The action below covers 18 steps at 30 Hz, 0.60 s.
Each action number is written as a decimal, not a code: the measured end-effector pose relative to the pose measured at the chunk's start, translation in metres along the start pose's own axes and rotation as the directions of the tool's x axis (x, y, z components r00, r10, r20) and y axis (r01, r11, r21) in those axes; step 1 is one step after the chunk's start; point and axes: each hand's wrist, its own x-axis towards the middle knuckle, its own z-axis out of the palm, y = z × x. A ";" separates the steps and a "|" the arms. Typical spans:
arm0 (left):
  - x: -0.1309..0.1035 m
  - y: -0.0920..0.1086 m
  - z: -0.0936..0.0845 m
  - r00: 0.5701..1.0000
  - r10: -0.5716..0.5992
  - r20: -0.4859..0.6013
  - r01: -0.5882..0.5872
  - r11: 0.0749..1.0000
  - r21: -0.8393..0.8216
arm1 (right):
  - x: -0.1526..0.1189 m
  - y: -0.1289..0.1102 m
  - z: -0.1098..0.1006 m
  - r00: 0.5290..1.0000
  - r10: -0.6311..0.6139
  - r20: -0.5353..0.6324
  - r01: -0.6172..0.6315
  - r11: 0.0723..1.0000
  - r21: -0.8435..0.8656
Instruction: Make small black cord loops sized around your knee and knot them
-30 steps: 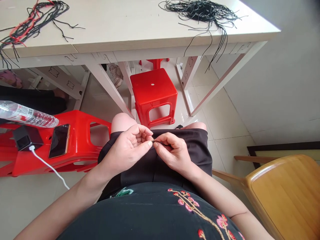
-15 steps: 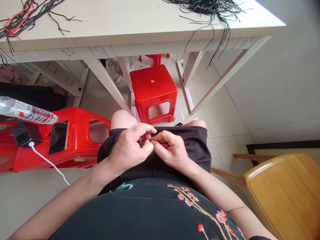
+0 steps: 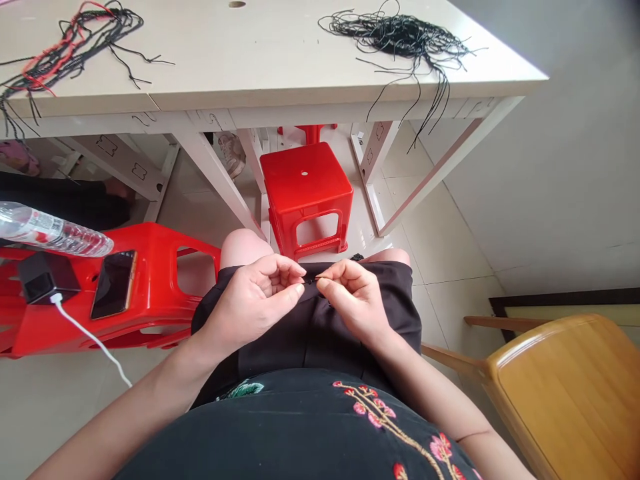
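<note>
Above my lap, my left hand [image 3: 257,297] pinches a thin black cord [image 3: 310,281] between thumb and forefinger. My right hand [image 3: 355,297] pinches the same cord from the other side, a small gap away from the left fingertips. Only a short dark stretch shows between them; its fine detail is too small to make out. On the table above lie a tangled bundle of black cords [image 3: 400,37], with loose ends over the front edge, and a black and red cord bundle [image 3: 65,57] at the left.
The white table [image 3: 240,73] spans the top. Under it stands a red stool [image 3: 307,177]. At left, red stools [image 3: 150,267] hold a bottle [image 3: 55,230], a black box [image 3: 47,277] and a phone [image 3: 114,283]. A wooden chair [image 3: 575,387] is at right. Another person's shoe [image 3: 231,155] shows.
My hands have moved slightly apart, exposing the short stretch of black cord between the fingertips. The view has tilted up a little, so more of the tabletop and both bundles shows.
</note>
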 end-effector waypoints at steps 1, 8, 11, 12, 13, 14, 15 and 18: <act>-0.001 0.000 -0.001 1.000 -0.017 0.003 0.017 1.000 0.001 | 0.000 0.001 0.000 1.000 -0.006 0.019 0.006 1.000 -0.001; -0.006 0.003 -0.001 0.999 0.005 -0.044 -0.003 0.999 0.054 | -0.004 0.007 0.003 0.993 -0.041 0.107 0.036 0.998 0.053; -0.008 0.004 -0.001 0.999 0.026 -0.039 -0.023 0.996 0.084 | -0.004 0.005 0.004 0.991 -0.039 0.126 0.037 0.999 0.017; -0.009 0.004 -0.001 0.999 0.030 -0.028 -0.028 0.996 0.088 | -0.004 0.004 0.005 0.990 -0.040 0.135 0.040 0.999 0.003; -0.009 0.004 -0.001 0.999 0.032 -0.014 -0.031 0.996 0.089 | -0.004 0.004 0.005 0.989 -0.040 0.143 0.042 0.999 -0.010; -0.010 0.004 -0.001 0.999 0.032 0.000 -0.032 0.996 0.086 | -0.005 0.004 0.005 0.988 -0.039 0.151 0.043 0.999 -0.023; -0.010 0.003 -0.001 1.000 0.028 0.012 -0.029 0.996 0.082 | -0.005 0.004 0.006 0.987 -0.038 0.156 0.044 0.999 -0.031; -0.010 0.002 -0.001 1.000 0.013 0.017 -0.015 0.997 0.080 | -0.006 0.005 0.006 0.988 -0.063 0.144 0.068 0.997 -0.030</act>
